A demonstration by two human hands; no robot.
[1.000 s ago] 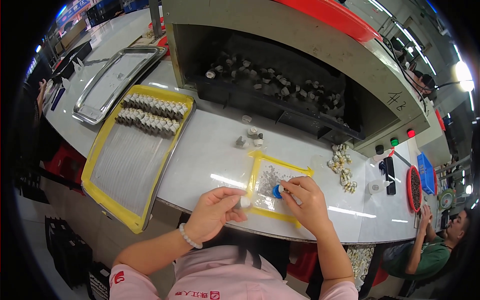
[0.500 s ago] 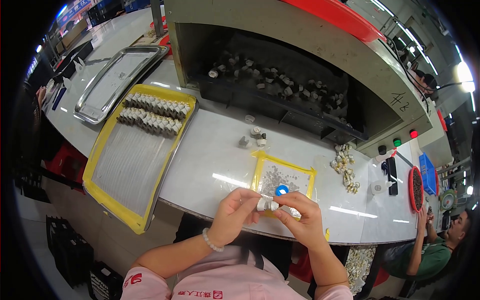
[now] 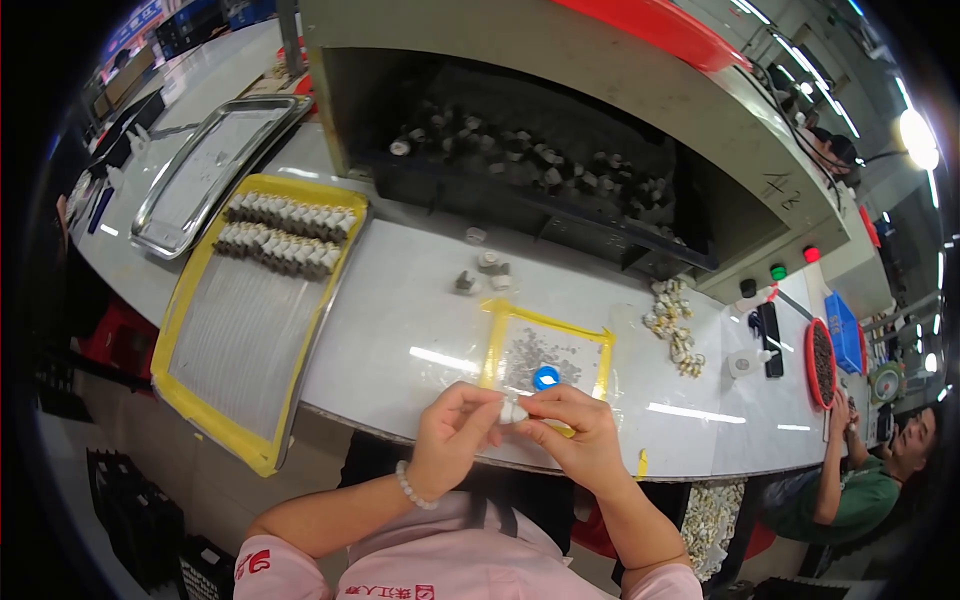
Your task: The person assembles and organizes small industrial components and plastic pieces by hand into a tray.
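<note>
Close to the table's front edge, my left hand (image 3: 458, 436) and my right hand (image 3: 576, 428) meet with fingers pinched around a small white part (image 3: 513, 411). Fingers cover much of it, so its exact kind cannot be told. Just beyond them lies a square sheet edged with yellow tape (image 3: 494, 345), bearing scattered small grey bits (image 3: 545, 350) and a round blue-rimmed piece (image 3: 546, 377). Farther off, several loose white and grey caps (image 3: 488, 262) rest on the table. To the left, a yellow-taped tray (image 3: 235, 360) holds two rows of white and dark parts (image 3: 280, 247) at its far end.
A large metal box (image 3: 560, 60) with a dark bin of white parts (image 3: 540, 215) stands at the back. Rightward lie a heap of white and brass pieces (image 3: 675, 325), a white bottle (image 3: 745, 362) and a red basket (image 3: 821, 362). A person in green (image 3: 850, 505) sits at far right.
The white pieces between my fingers, showing side by side before, now look pressed together and more covered. The whole view has shifted slightly; the tray and table things look unmoved.
</note>
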